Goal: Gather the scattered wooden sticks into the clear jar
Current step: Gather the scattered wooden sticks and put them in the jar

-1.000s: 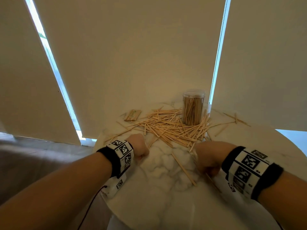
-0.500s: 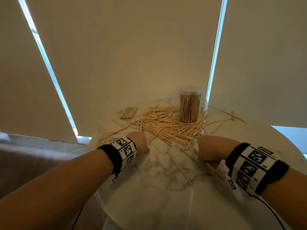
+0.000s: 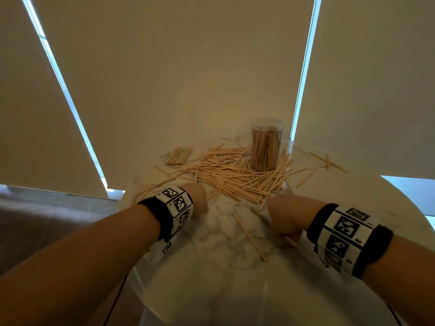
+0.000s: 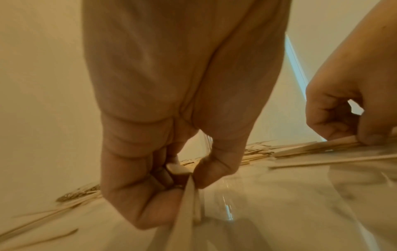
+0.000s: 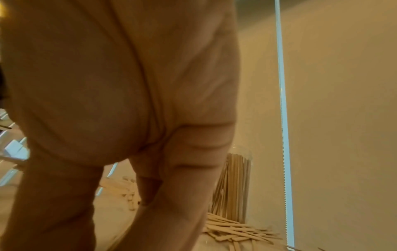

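Observation:
A clear jar (image 3: 266, 144), packed with upright wooden sticks, stands at the far side of the round marble table (image 3: 211, 278). A loose pile of sticks (image 3: 233, 177) spreads in front of it and to its left. My left hand (image 3: 197, 198) is at the pile's near left edge; in the left wrist view its thumb and curled fingers pinch a few sticks (image 4: 189, 202). My right hand (image 3: 284, 217) is at the pile's near right edge, fingers curled round a bundle of sticks (image 4: 318, 146). The jar (image 5: 234, 191) shows beyond the right hand.
A single stick (image 3: 249, 236) lies between my hands. A small bundle (image 3: 179, 156) sits at the far left, and a few stray sticks (image 3: 327, 162) lie to the right of the jar. Closed blinds (image 3: 188, 78) stand right behind the table.
Both hands have stayed at the pile's near edge, the right shifting slightly toward me. The head view has tilted a little.

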`<state>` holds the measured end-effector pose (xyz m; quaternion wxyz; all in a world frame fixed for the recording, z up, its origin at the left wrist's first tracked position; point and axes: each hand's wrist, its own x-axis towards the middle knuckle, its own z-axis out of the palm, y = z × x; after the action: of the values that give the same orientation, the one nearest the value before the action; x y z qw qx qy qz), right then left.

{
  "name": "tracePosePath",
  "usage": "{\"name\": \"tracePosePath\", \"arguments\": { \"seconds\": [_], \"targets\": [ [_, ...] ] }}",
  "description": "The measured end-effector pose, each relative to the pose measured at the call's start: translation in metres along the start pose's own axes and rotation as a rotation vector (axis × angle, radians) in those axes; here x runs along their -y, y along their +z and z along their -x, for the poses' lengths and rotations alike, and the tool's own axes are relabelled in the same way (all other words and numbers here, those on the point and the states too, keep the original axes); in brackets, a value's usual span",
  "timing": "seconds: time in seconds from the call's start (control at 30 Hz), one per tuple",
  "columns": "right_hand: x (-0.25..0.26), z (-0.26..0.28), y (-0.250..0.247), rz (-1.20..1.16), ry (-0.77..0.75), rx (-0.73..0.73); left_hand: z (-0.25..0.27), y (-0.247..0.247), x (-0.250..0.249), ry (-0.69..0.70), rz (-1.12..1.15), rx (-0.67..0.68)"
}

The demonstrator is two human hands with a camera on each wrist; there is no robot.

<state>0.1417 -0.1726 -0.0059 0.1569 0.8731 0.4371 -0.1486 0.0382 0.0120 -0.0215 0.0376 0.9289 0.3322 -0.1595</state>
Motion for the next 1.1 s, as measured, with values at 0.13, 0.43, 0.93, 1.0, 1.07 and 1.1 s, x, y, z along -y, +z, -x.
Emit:
{"name": "tracePosePath", "arguments": {
  "seconds": [0.13,0.43,0.93,1.0,1.07,1.1],
  "targets": [
    [0.0,0.005,-0.002,-0.075,0.007,0.021,0.003,0.003,0.012,-0.02,0.128,-0.044],
    [-0.006,-0.002,-0.036,-0.972,-0.169,-0.368,0.006,-0.007,-0.022,0.022,1.388,-0.117],
    [0.029,-0.013,-0.01,-0.282,-0.134,-0.174,-0.045,-0.034,0.058,-0.034,1.152,-0.466],
    [0.034,-0.015,-0.007,-0.149,-0.124,-0.13,-0.05,-0.043,0.091,-0.095,0.799,-0.461],
    [0.037,-0.02,-0.007,-0.101,-0.127,-0.079,-0.05,-0.047,0.118,-0.164,0.442,-0.371],
    [0.038,-0.024,-0.008,-0.083,-0.125,-0.053,-0.05,-0.046,0.129,-0.214,0.326,-0.315]
  ]
}}
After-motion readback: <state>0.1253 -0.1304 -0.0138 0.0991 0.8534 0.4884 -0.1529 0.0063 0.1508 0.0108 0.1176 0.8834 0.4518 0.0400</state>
